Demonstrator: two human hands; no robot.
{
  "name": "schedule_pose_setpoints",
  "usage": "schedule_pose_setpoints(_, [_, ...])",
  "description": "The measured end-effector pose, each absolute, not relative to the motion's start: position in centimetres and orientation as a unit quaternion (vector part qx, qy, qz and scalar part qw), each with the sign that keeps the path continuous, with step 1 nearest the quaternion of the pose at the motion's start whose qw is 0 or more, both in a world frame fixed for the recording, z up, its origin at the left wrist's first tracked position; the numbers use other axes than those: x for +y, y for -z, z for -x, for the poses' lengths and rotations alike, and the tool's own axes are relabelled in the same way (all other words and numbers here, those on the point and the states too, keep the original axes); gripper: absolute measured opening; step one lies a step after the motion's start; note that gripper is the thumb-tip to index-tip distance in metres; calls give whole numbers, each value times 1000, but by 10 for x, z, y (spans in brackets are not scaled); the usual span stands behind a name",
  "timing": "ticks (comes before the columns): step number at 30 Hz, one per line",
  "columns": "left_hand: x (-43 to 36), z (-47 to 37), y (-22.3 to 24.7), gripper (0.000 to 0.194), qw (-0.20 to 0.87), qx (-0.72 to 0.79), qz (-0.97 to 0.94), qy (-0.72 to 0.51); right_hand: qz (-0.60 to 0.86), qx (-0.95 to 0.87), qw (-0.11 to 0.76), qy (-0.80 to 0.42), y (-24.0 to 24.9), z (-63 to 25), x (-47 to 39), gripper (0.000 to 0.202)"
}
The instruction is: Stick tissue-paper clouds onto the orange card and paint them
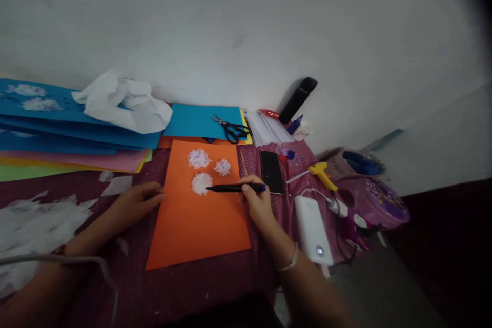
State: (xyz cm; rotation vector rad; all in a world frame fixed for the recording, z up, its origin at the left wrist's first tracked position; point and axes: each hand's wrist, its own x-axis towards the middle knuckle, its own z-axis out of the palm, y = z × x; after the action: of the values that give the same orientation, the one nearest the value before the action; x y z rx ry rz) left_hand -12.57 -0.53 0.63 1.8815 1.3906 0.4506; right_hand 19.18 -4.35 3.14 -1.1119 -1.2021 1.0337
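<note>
An orange sheet of paper [203,225] lies in front of me, bearing three ragged white paper tufts, two of them flecked with purple. My right hand [255,200] grips a black marker [228,188] with a blue end. Its tip touches, or nearly touches, the right side of the lowest, plain white tuft [200,183]. At the sheet's left edge rests my left hand [140,202], fingers loosely bent and thumb apart from them. Nothing shows in it, and its fingertips reach the paper's border.
Stacked coloured sheets [77,128] and crumpled white paper [125,102] lie at the left. Scissors [230,128] rest on blue paper behind. To the right are a phone [272,171], a white power bank [313,228], a yellow glue gun [323,175] and a black bottle [298,100].
</note>
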Motion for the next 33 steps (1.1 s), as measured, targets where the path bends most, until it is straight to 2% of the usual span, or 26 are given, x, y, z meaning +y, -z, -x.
schedule_pose_setpoints(15, [-6, 122, -9, 39, 357, 546, -740, -165, 461, -527, 580, -417, -31, -192, -41, 26])
schedule_pose_setpoints(22, [-8, 118, -20, 37, 330, 559, -745, -153, 499, -475, 662, -296, -40, -213, -32, 22])
schedule_pose_setpoints(27, [-3, 124, -8, 36, 323, 542, -760, -156, 496, -444, 692, -280, -45, -226, -28, 28])
schedule_pose_setpoints(33, [-4, 124, -1, 33, 341, 547, -740, -192, 497, -469, 660, -313, -47, -222, -32, 26])
